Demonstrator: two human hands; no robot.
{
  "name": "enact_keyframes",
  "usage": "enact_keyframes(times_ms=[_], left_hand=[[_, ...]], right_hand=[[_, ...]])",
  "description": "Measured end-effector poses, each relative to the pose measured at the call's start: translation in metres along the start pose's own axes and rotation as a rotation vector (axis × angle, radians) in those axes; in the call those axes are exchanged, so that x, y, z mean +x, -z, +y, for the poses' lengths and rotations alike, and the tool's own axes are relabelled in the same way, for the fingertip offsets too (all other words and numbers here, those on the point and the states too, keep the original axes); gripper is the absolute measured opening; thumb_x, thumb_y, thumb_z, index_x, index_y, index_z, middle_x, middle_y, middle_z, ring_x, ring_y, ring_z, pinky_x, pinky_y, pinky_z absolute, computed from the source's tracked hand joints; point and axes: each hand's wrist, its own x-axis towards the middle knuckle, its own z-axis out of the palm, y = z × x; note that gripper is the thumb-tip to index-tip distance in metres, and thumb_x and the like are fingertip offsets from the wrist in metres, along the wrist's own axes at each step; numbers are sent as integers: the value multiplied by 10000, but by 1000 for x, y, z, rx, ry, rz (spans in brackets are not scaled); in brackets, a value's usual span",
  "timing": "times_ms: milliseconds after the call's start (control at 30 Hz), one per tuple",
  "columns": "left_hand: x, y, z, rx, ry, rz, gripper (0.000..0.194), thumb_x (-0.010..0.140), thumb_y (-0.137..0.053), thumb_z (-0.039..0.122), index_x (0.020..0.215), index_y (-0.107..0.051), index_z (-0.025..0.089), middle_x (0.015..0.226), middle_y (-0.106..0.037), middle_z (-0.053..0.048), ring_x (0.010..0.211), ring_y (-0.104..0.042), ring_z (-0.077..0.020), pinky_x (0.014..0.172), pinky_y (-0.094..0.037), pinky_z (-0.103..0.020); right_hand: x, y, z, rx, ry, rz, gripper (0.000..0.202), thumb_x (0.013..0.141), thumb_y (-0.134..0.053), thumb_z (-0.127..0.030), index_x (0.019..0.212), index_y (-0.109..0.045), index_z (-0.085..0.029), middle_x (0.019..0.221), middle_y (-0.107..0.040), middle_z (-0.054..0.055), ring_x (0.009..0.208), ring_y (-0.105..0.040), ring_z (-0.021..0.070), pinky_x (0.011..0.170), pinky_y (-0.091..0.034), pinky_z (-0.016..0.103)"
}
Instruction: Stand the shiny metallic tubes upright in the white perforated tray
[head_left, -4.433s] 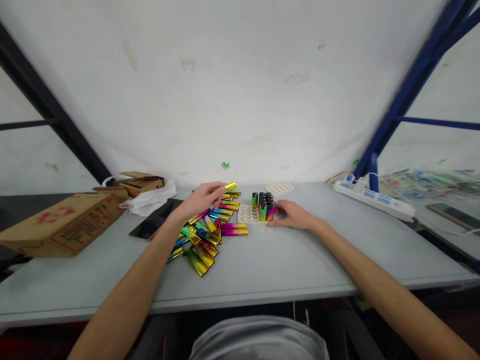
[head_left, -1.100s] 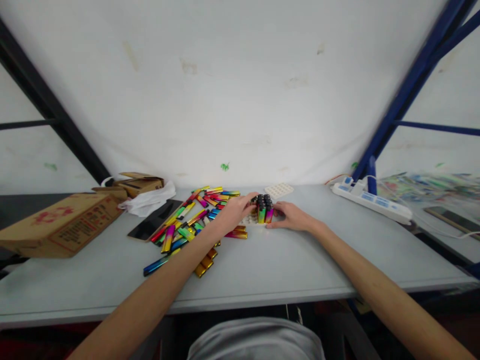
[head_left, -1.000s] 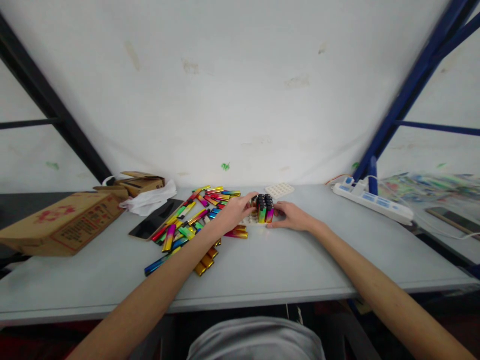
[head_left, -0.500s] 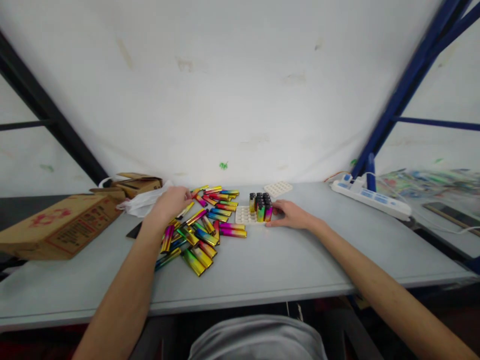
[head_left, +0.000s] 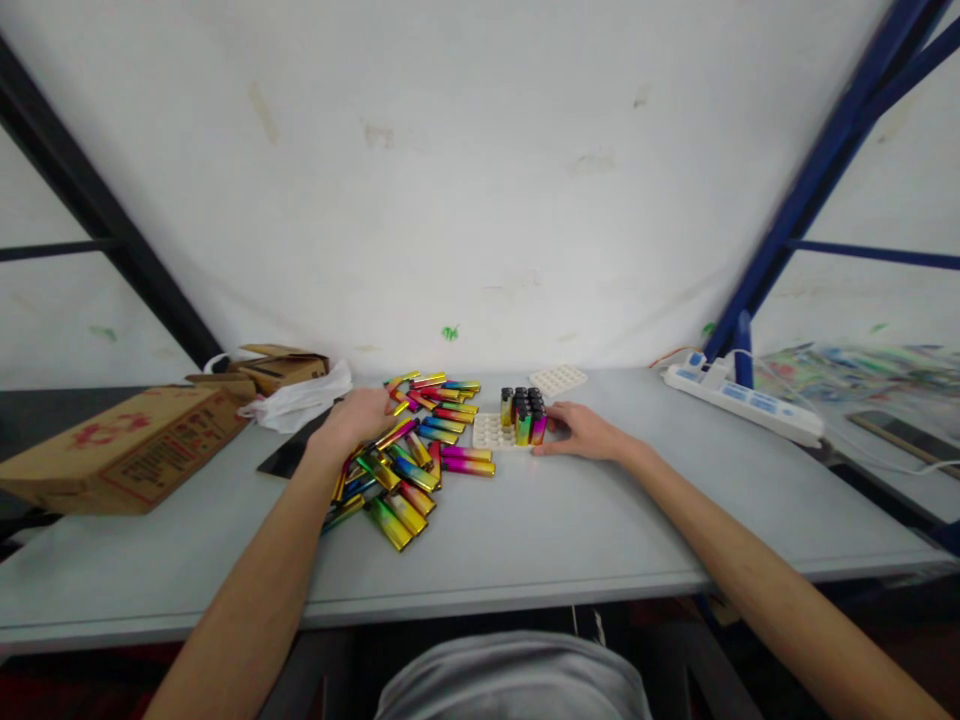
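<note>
Shiny multicoloured lighters [head_left: 409, 470] lie in a loose pile on the left half of the grey table. My left hand [head_left: 363, 414] is at the pile's upper left edge, its fingers closed on a lighter there, partly hidden. A white tray with round holes [head_left: 489, 432] lies right of the pile. Several lighters with black tops [head_left: 523, 418] stand upright in its right part. My right hand [head_left: 579, 430] rests at the tray's right side, thumb and fingers apart, fingertips touching the end lighters and the tray edge.
A second white tray [head_left: 558, 378] lies near the wall. Cardboard boxes [head_left: 135, 440], a white plastic bag [head_left: 300, 398] and a black flat object [head_left: 296, 446] are on the left. On the right are a power strip [head_left: 742, 402] and a phone [head_left: 911, 440].
My left hand has moved slightly down and to the right over the pile, uncovering more of the bag and the black flat object. My right hand has stayed at the tray.
</note>
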Motion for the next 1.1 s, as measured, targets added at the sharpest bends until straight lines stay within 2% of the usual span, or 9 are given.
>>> enact_keyframes(times_ms=[167,333,433,500,667,767,867,1000,1100], left_hand=[[-5,6,11,-191,-107,183,311,916,-465,329,1002,-710,157,903,-761,-126,808,-692,-259,728,-492,-308],[-13,16,34,-729,-282,300,450,932,-492,477,1144,-730,160,655,-675,-22,601,-611,-190,648,-489,-292],[-19,16,54,-1091,-315,236,480,839,-673,507,1132,-735,133,573,-606,8,542,-563,-155,569,-461,-266],[-22,12,67,-1238,-313,197,468,751,-786,479,1058,-739,129,620,-633,-1,544,-554,-135,554,-451,-254],[-26,2,92,-1334,-308,186,425,746,-779,559,819,-661,157,742,-687,-31,648,-609,-147,632,-499,-267],[-31,1,101,-1376,-345,96,455,787,-734,597,862,-616,163,843,-719,-64,782,-666,-183,718,-532,-296],[-33,-2,104,-1421,-382,-16,437,826,-708,577,920,-595,166,830,-701,-56,776,-680,-183,710,-536,-302],[-31,-9,106,-1519,-361,-67,412,846,-692,560,971,-566,188,697,-523,47,544,-523,-94,519,-461,-233],[-30,-10,109,-1528,-285,-109,417,868,-641,599,935,-515,208,621,-341,100,429,-313,-46,391,-243,-157]], right_hand=[[1,-3,3,-9,6,14,674,800,-724,-675,1180,-688,-119,925,-678,94,769,-574,213,701,-427,302],[2,-5,6,-15,14,27,651,791,-742,-667,1139,-690,-119,913,-676,88,758,-565,203,688,-412,291],[2,-5,6,-14,14,27,640,790,-742,-669,1123,-693,-124,906,-679,84,748,-566,199,682,-408,287],[2,-5,6,-8,15,26,641,789,-741,-672,1120,-692,-126,913,-681,83,748,-567,197,678,-407,285],[2,-5,7,-5,20,27,651,789,-740,-669,1139,-689,-122,921,-678,86,760,-572,204,690,-415,292],[2,-5,5,-2,16,26,662,791,-735,-673,1156,-690,-122,914,-675,85,764,-573,208,699,-421,298],[2,-4,4,-12,16,20,667,797,-730,-671,1170,-690,-120,907,-675,86,764,-574,211,706,-426,302],[1,-3,3,3,13,19,682,802,-723,-672,1206,-681,-123,949,-686,99,788,-584,219,721,-440,308],[1,-3,3,-1,9,20,682,797,-730,-671,1206,-684,-127,941,-682,98,786,-579,220,723,-442,313]])
